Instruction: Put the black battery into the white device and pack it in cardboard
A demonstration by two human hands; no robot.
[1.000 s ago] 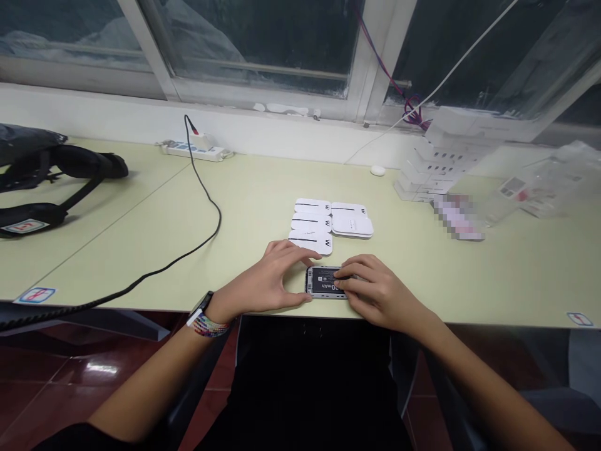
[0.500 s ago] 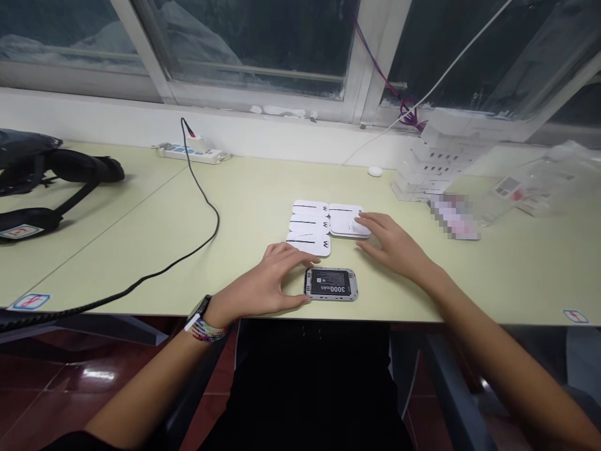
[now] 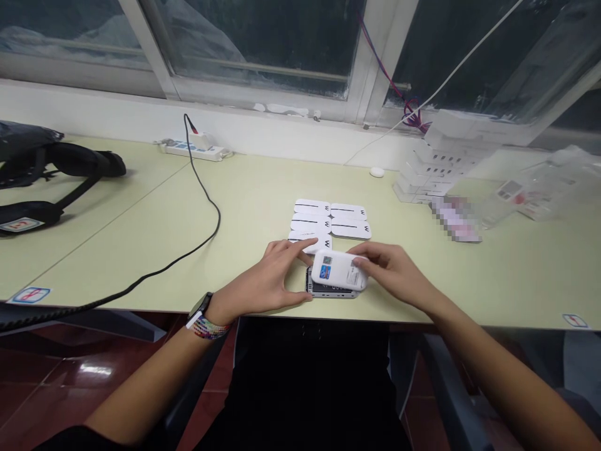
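Observation:
In the head view a grey-framed device with a black battery [image 3: 333, 292] lies near the table's front edge. Above it, tilted and partly covering it, is a white back cover [image 3: 340, 270] bearing stickers. My right hand [image 3: 389, 268] pinches this cover at its right end. My left hand [image 3: 277, 275] is open around the device's left end, thumb by the lower left corner and index finger raised over the cover's upper left. Just beyond lie several white rounded pieces [image 3: 310, 223] in two columns, each with a black stripe.
A stack of white boxes [image 3: 432, 166] stands at the back right beside a clear plastic bag [image 3: 549, 181]. A black cable [image 3: 218, 216] runs from a power strip [image 3: 192, 150] across the left side. Black headgear [image 3: 66, 178] lies far left.
My right hand has come toward me from the white pieces with the cover, now over the device. My left index finger has risen, while the thumb stays by the device.

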